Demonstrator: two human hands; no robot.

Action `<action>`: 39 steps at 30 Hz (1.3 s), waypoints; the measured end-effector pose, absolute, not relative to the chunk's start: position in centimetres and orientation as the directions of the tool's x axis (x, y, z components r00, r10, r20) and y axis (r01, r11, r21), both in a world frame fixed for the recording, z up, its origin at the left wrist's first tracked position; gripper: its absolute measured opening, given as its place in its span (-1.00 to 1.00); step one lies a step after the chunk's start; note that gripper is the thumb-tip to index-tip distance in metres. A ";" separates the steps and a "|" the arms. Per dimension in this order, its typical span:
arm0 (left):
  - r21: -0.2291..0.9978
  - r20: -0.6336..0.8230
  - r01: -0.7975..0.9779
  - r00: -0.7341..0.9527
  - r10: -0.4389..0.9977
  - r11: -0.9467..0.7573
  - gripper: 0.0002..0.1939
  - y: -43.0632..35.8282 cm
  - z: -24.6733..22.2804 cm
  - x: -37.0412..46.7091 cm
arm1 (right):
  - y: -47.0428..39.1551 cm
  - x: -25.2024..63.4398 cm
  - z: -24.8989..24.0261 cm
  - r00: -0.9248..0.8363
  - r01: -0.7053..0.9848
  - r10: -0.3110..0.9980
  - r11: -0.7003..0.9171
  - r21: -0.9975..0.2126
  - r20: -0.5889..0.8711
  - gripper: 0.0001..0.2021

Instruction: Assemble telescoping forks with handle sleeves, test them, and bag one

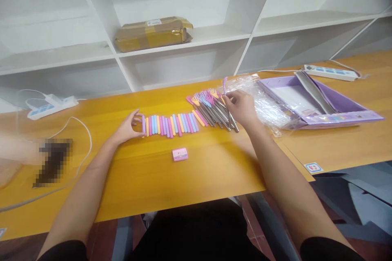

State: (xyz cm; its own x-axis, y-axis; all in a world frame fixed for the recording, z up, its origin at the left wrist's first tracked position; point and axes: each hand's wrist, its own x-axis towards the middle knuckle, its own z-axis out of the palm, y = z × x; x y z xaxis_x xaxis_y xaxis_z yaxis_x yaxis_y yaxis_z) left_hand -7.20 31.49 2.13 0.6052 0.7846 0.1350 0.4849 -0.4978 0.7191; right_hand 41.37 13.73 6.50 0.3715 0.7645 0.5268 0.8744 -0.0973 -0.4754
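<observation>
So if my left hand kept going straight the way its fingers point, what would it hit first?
Likely the purple stick at the left end of the row. Your left hand looks right beside it, perhaps already touching; depth is unclear.

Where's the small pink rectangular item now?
In the head view, the pink item lies just left of centre on the table, on the person's side of the row of coloured sticks.

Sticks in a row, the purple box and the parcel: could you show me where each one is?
Sticks (pixel 170 127): head view, on one stick near the row's middle.
Purple box (pixel 341 117): head view, on its near wall.
Parcel (pixel 152 39): head view, on its taped front side.
</observation>
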 end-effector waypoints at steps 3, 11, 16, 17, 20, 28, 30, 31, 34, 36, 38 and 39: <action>0.813 0.148 0.404 0.553 0.820 -0.419 0.31 31.8 2.2 -7.4 | 13.6 41.3 6.7 0.397 0.860 0.752 -0.105 -0.499 0.526 -0.74; 0.974 0.157 0.064 0.509 0.847 -0.219 0.12 25.8 6.3 -3.2 | 12.8 38.6 8.5 0.539 0.509 0.653 0.250 -0.824 0.532 -0.63; 0.967 -0.192 0.013 0.688 0.700 0.253 -0.41 18.5 6.0 0.1 | 12.3 33.9 8.8 0.419 -0.063 0.842 0.399 -0.915 0.339 -0.51; 0.950 -0.244 0.029 0.690 0.682 0.311 -0.47 17.6 5.6 0.3 | 12.3 33.0 8.8 0.400 -0.140 0.865 0.384 -0.913 0.303 -0.50; 0.921 -0.306 0.024 0.663 0.683 0.389 -0.59 16.6 4.4 0.4 | 12.1 31.2 8.3 0.354 -0.351 0.917 0.311 -0.883 0.182 -0.51; 0.950 -0.169 -0.095 0.646 0.744 0.298 -0.60 16.6 3.7 0.1 | 12.0 29.9 7.0 0.277 -0.533 0.959 0.207 -0.821 0.062 -0.53; 0.956 -0.171 -0.077 0.638 0.751 0.282 -0.57 16.6 3.4 0.2 | 11.9 30.0 6.9 0.264 -0.549 0.961 0.224 -0.805 0.087 -0.59; 0.958 -0.168 -0.077 0.627 0.760 0.275 -0.57 16.7 3.3 0.2 | 11.8 30.1 6.9 0.252 -0.557 0.963 0.228 -0.798 0.100 -0.63; 0.957 -0.143 -0.121 0.594 0.792 0.264 -0.59 17.0 2.7 0.3 | 11.8 30.5 6.8 0.213 -0.567 0.969 0.228 -0.791 0.127 -0.74; 0.953 -0.122 -0.159 0.577 0.808 0.257 -0.62 17.2 2.5 0.3 | 11.8 30.5 6.7 0.198 -0.560 0.971 0.224 -0.797 0.135 -0.78; 0.952 -0.109 -0.175 0.570 0.814 0.250 -0.64 17.3 2.5 0.3 | 11.8 30.4 6.5 0.182 -0.551 0.973 0.218 -0.806 0.139 -0.79; 0.953 -0.105 -0.178 0.568 0.816 0.246 -0.64 17.3 2.5 0.2 | 11.8 30.2 6.4 0.171 -0.548 0.975 0.213 -0.809 0.140 -0.80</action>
